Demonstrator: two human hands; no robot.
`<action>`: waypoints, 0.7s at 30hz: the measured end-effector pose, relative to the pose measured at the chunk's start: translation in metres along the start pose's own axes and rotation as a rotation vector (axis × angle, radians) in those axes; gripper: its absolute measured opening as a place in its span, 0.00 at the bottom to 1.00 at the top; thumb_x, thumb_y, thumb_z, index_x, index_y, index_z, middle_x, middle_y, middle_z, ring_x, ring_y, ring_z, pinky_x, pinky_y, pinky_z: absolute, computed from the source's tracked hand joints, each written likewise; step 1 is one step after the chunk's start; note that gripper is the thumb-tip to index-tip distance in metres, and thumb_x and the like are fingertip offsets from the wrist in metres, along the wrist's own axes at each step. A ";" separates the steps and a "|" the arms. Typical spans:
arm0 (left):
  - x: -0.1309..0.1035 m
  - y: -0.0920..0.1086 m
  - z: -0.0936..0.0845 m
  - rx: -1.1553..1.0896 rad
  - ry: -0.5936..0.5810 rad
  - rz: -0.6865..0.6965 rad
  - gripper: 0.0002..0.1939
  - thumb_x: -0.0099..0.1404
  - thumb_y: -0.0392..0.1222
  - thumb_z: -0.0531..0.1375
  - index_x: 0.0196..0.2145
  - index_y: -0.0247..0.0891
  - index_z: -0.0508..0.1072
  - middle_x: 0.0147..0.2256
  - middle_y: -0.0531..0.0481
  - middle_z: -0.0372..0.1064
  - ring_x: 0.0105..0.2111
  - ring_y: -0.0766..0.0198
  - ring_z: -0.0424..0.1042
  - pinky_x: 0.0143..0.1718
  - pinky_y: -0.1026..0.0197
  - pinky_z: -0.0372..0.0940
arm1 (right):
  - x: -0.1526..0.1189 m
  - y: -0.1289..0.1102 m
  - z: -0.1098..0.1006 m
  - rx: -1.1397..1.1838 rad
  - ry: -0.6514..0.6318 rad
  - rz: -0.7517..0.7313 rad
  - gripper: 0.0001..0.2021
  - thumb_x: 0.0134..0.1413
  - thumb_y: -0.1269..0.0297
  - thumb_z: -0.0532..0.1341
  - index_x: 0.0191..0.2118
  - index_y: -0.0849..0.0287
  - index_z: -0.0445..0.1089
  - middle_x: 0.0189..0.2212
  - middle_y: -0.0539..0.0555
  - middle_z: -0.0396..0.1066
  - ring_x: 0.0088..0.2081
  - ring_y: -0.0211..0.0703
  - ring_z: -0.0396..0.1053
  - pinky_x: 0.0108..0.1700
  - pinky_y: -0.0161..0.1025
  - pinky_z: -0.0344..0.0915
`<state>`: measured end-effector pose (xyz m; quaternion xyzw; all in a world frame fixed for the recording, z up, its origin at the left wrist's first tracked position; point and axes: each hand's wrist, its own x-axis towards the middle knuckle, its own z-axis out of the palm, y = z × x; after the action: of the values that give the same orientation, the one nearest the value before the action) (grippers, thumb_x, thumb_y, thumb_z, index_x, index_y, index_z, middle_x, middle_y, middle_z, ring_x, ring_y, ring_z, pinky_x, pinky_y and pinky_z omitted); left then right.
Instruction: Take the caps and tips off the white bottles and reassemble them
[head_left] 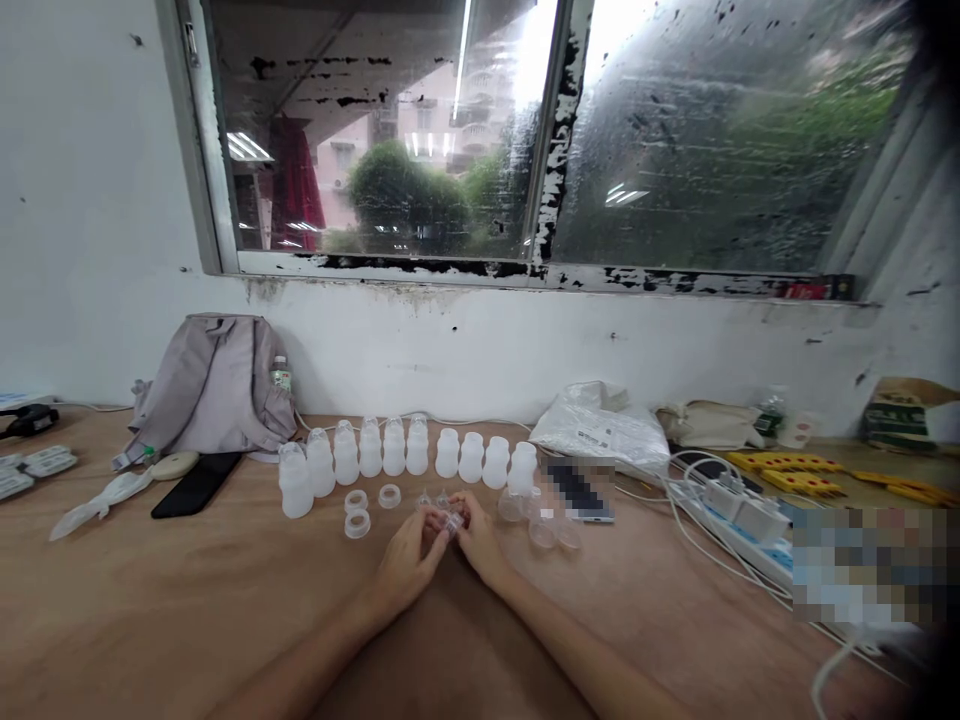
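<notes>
Two bare hands work close together over the brown tabletop (165, 610), near the middle: the left hand (411, 552) and the right hand (478, 545) meet on one small, clear, plastic-looking part (452, 522). Thumbs and fingertips of both hands appear to pinch it from either side; the fingers partly cover it, so its full shape cannot be told. In this inspector's judgement it is very light, smooth and liable to slip; whether it is stiff or soft cannot be confirmed. A firm grip on its outer rim, thumbs opposed, would be soundest, with little squeezing in case it is thin. Just beyond the fingers stand small clear nipple-shaped pieces (425, 498), close enough to be knocked by the knuckles. Left of these lie three white translucent rings (389, 495). Farther off, an arc of frosted white waisted bottles crosses the scene: six at left under clear domed caps (370, 430), four uncapped frosted bottles (471, 458) at right. Loose clear round cups (542, 530) lie to the right of the right hand, obstructing sideways movement there, with a dark flat phone (581, 488) beyond them. At far right a white power strip (757, 550) trails cables, well apart from the hands.
</notes>
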<state>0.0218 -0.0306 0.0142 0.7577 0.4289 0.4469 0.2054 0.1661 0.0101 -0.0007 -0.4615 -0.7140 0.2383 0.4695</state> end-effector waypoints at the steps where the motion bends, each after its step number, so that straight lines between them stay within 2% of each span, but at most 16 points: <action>1: 0.004 0.000 0.001 -0.041 0.061 -0.052 0.15 0.61 0.45 0.50 0.44 0.38 0.60 0.38 0.47 0.66 0.34 0.63 0.67 0.39 0.59 0.62 | 0.001 -0.001 0.000 0.032 0.004 0.006 0.13 0.40 0.73 0.50 0.37 0.59 0.59 0.24 0.48 0.65 0.27 0.38 0.63 0.30 0.35 0.60; 4: 0.021 -0.003 0.004 -0.077 0.225 -0.184 0.22 0.56 0.48 0.55 0.46 0.35 0.59 0.39 0.45 0.66 0.33 0.62 0.67 0.37 0.58 0.62 | 0.005 -0.006 0.002 0.047 0.017 0.001 0.13 0.41 0.73 0.49 0.36 0.59 0.60 0.28 0.50 0.66 0.29 0.39 0.64 0.31 0.36 0.61; 8: 0.040 -0.013 0.005 -0.278 0.228 -0.206 0.15 0.54 0.50 0.56 0.33 0.34 0.68 0.31 0.46 0.69 0.32 0.62 0.68 0.35 0.60 0.62 | 0.021 -0.017 -0.001 -0.075 0.029 -0.085 0.10 0.41 0.74 0.50 0.32 0.59 0.63 0.29 0.51 0.67 0.30 0.39 0.64 0.33 0.36 0.61; 10: 0.043 -0.021 0.005 -0.394 0.291 -0.233 0.16 0.55 0.51 0.55 0.31 0.34 0.68 0.30 0.46 0.69 0.32 0.62 0.69 0.34 0.60 0.63 | 0.034 -0.022 -0.005 -0.155 0.010 -0.116 0.11 0.42 0.73 0.52 0.35 0.59 0.63 0.28 0.50 0.67 0.29 0.38 0.64 0.33 0.35 0.60; 12: 0.042 -0.031 0.005 -0.436 0.384 -0.278 0.18 0.54 0.53 0.56 0.33 0.34 0.67 0.31 0.46 0.69 0.31 0.62 0.69 0.33 0.60 0.64 | 0.050 -0.025 -0.010 -0.246 0.003 -0.124 0.12 0.44 0.71 0.53 0.39 0.59 0.63 0.27 0.50 0.66 0.29 0.39 0.65 0.33 0.35 0.60; 15: 0.036 -0.041 0.005 -0.396 0.468 -0.295 0.21 0.54 0.53 0.56 0.38 0.33 0.67 0.31 0.46 0.68 0.30 0.62 0.69 0.34 0.58 0.64 | 0.072 -0.025 -0.014 -0.423 0.070 -0.078 0.15 0.50 0.70 0.51 0.45 0.60 0.60 0.27 0.52 0.67 0.32 0.42 0.66 0.36 0.37 0.59; 18: 0.031 -0.045 0.005 -0.384 0.445 -0.296 0.22 0.55 0.55 0.55 0.39 0.33 0.67 0.32 0.45 0.69 0.31 0.61 0.69 0.32 0.58 0.65 | 0.089 -0.022 -0.013 -0.546 0.097 0.045 0.16 0.52 0.68 0.50 0.49 0.61 0.58 0.28 0.55 0.67 0.34 0.46 0.66 0.35 0.39 0.58; 21: 0.030 -0.045 0.005 -0.410 0.408 -0.313 0.22 0.55 0.56 0.53 0.35 0.33 0.68 0.33 0.43 0.69 0.31 0.60 0.69 0.27 0.61 0.64 | 0.098 -0.020 -0.011 -0.557 0.056 0.062 0.13 0.51 0.69 0.53 0.44 0.60 0.62 0.29 0.55 0.66 0.34 0.45 0.65 0.35 0.38 0.57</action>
<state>0.0121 0.0193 -0.0051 0.5201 0.4735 0.6297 0.3299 0.1541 0.0863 0.0635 -0.6008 -0.7242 0.0344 0.3367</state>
